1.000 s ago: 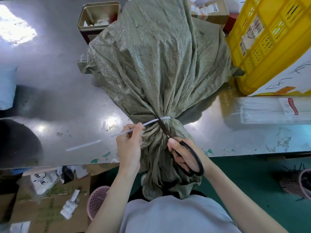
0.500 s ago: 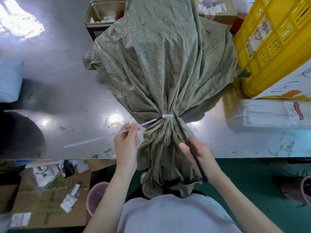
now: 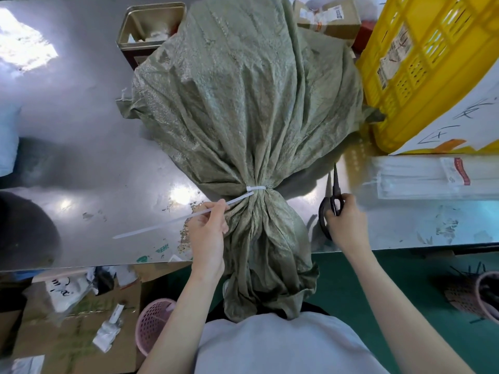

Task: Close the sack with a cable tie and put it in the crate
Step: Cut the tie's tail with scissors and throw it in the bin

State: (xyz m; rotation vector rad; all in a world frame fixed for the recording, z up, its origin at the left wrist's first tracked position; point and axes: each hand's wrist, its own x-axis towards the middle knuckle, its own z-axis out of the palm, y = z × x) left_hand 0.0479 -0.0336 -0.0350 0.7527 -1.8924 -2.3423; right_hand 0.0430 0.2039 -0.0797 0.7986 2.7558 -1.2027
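Note:
A large green woven sack (image 3: 251,98) lies on the steel table (image 3: 81,147), its gathered neck hanging over the near edge towards me. A white cable tie (image 3: 255,188) is cinched around the neck, and its long loose tail (image 3: 162,224) runs out to the left. My left hand (image 3: 206,228) pinches that tail close to the neck. My right hand (image 3: 344,220) holds black scissors (image 3: 333,195) on the table to the right of the neck, blades pointing away from me and apart from the sack. The yellow crate (image 3: 421,66) stands at the far right.
A clear bag of white cable ties (image 3: 437,175) lies right of the scissors. A metal tin (image 3: 151,25) and a cardboard box (image 3: 328,14) stand behind the sack. Below the table edge are a pink basket (image 3: 155,326), cardboard and a second basket (image 3: 475,295).
My right hand has drawn the scissors away from the sack's neck and moved them right onto the table. My left hand keeps hold of the tie's tail.

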